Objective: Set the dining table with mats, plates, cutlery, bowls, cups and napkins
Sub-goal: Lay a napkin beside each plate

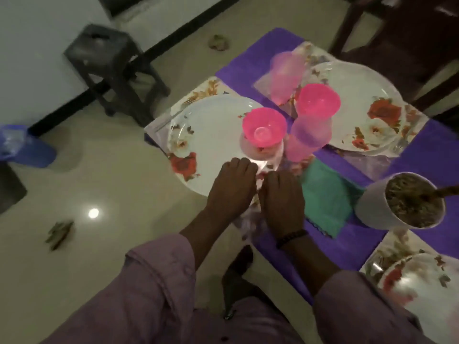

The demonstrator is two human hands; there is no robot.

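Nearest, at six o'clock, pinkish-lilac sleeves lead up to the two hands, which sit side by side at the table's near edge. The left hand point(233, 187) and the right hand point(282, 198) both have knuckles up and fingers curled down onto the mat point(248, 219) beside the near plate point(211, 135); whether they pinch something small there (cutlery, perhaps) I cannot tell, since the fingertips are hidden.

Just beyond, at about one o'clock from the hands, a folded green napkin point(325, 197) lies on the purple tablecloth point(248, 63). It should be soft and light, best lifted by a folded edge. At three o'clock stands a white pot point(377, 207) of soil; at five o'clock, a second floral plate point(422, 279).

Further, at twelve o'clock, a pink bowl point(264, 126) sits at the near plate's rim, a second pink bowl point(319, 100) behind it, and translucent pink cups point(305, 140) between. These look like thin plastic: light, slick, easily tipped, so I would grip them by the rim or sides. The far plate point(357, 105) lies at one o'clock; the plates look rigid and smooth and are best taken at the rim.

Farthest, at ten o'clock, a dark stool point(109, 63) stands on the floor.

No writing or brand can be read.
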